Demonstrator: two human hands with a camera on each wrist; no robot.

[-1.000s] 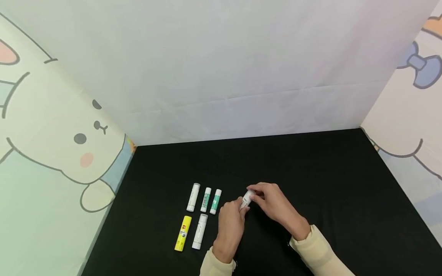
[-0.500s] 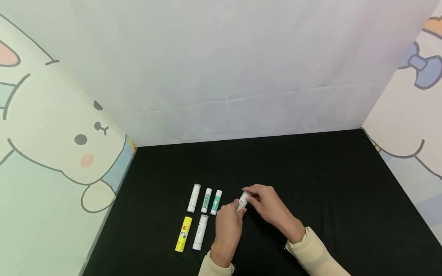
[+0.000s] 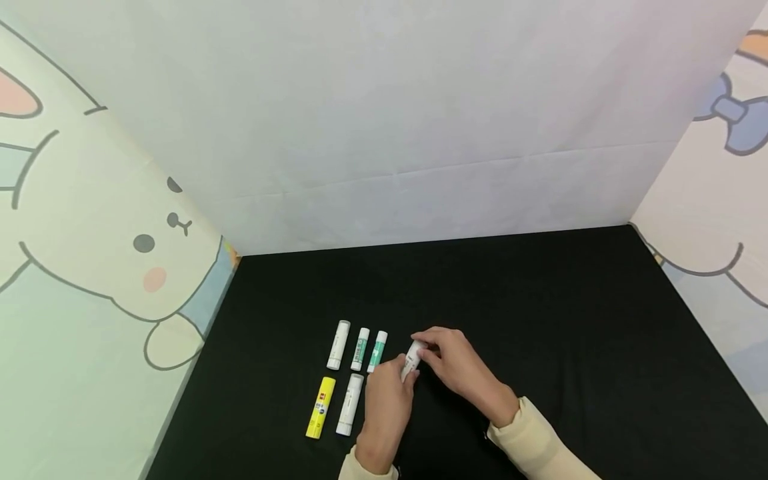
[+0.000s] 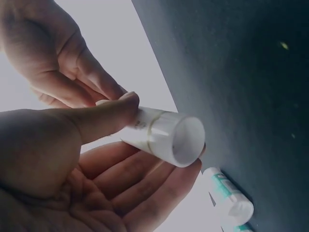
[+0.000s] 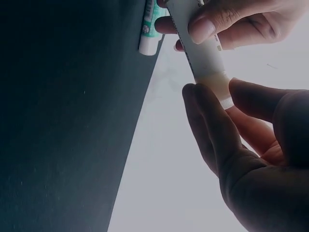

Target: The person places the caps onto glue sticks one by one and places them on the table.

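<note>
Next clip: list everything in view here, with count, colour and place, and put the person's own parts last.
held glue stick: 1, white, above the mat between both hands
white glue sticks: 2, white, lying on the mat, one at the left of the far row, one at the right of the near row
green-labelled glue sticks: 2, white with green labels, far row, side by side
yellow glue stick: 1, yellow, near row, leftmost
mat: 1, black, covers the work surface
backdrop: 1, white, behind the mat
cartoon side panels: 2, pale with animal drawings, left and right of the mat
left hand: 1, grips one end of the held stick
right hand: 1, pinches the other end
sleeves: 2, cream, bottom edge
</note>
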